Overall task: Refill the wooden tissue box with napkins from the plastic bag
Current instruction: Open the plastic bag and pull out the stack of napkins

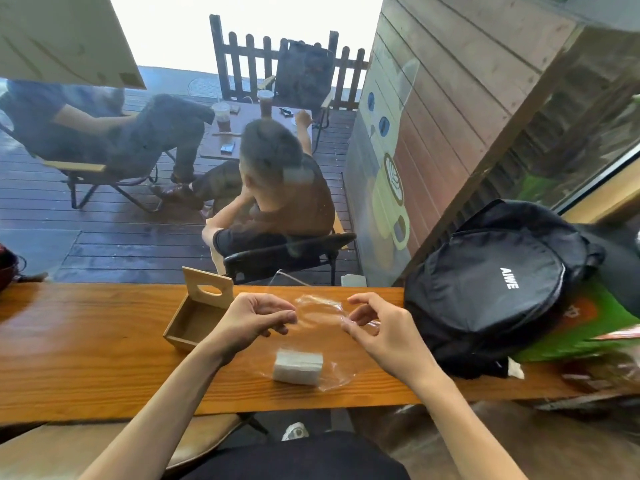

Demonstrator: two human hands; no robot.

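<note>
A clear plastic bag [320, 311] is stretched between my two hands above the wooden counter [86, 358]. My left hand [254, 317] pinches its left edge and my right hand [375, 323] pinches its right edge. A white stack of napkins [298, 366] lies at the bottom of the bag, resting on the counter below my hands. The wooden tissue box [194, 318] sits just left of my left hand, empty, with its slotted lid [207, 289] standing upright at the back.
A black backpack [491, 289] rests on the counter to the right, with green packaging [588, 327] beside it. Beyond the window, two people sit on chairs at a small table on a deck. A dark object [5, 268] sits at the far left.
</note>
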